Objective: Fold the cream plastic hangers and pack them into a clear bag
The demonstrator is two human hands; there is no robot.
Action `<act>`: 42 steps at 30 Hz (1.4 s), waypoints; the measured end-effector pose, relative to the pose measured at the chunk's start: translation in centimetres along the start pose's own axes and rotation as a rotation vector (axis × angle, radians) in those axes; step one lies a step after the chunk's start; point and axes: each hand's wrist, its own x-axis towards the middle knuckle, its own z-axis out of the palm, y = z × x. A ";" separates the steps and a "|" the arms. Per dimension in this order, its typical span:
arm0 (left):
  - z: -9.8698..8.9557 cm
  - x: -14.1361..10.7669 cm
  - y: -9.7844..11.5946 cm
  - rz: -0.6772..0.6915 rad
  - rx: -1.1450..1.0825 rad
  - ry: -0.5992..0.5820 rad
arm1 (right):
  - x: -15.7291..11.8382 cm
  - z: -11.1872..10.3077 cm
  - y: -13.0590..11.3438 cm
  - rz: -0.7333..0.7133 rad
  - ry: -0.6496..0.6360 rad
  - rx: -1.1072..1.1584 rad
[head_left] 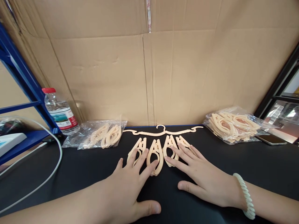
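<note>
Several folded beige travel hangers lie in a row on the black table. My left hand (128, 177) is spread flat, its fingertips on the leftmost folded hanger (142, 143) and on the one beside it, a second folded hanger (161, 155). With fingers apart, my right hand (198, 171) rests over a third folded hanger (167, 144) and the rightmost folded hanger (184, 141), partly hiding both. Behind the row lies an unfolded hanger (151, 134), arms stretched sideways and hook pointing away from me.
At the back left, a clear bag of folded hangers (112, 136) lies near a water bottle (62, 113). A fuller bag of hangers (233, 124) sits back right beside a phone (272, 139). A white cable (59, 158) curves along the left. Cardboard (112, 77) stands behind.
</note>
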 end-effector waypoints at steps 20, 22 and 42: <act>-0.4 1.8 -0.6 0.221 0.017 -0.085 | 0.3 -0.3 0.7 0.108 -0.053 -0.066; 0.0 2.0 -0.6 0.235 0.037 -0.055 | 0.3 -0.4 0.6 0.107 -0.053 -0.057; 1.6 5.4 -3.3 0.266 0.042 0.284 | 0.8 -0.1 2.0 0.072 0.358 -0.023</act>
